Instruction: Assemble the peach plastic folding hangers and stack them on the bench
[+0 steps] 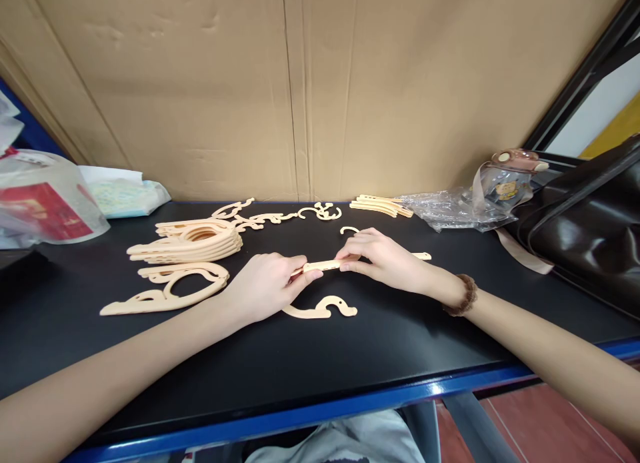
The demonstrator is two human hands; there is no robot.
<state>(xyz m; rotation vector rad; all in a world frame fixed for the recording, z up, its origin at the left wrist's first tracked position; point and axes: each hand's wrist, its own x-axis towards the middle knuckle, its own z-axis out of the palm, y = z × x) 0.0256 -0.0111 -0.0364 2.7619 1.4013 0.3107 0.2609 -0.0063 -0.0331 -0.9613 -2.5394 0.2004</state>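
Between them, my left hand (273,283) and my right hand (383,259) grip a beige plastic hanger piece (323,266) above the black table. Its left end is pinched by my left thumb and fingers, its right part by my right thumb and fingers. A small beige hook (349,230) shows just behind my right fingers, and a pale strip end (424,256) sticks out past that hand. In front of my left hand lies a curved hanger hook (327,309), partly hidden by it. To the left rest a folded hanger (195,286) and a stack of folded hangers (200,243).
Loose hooks (323,212) and straight hanger arms (377,205) lie at the back by a cardboard wall (225,96). Clear plastic wrap (440,208), a bottle (505,179) and a dark bag (585,229) are at right. Plastic packages (55,196) stand left. A blue edge (310,409) runs along the front.
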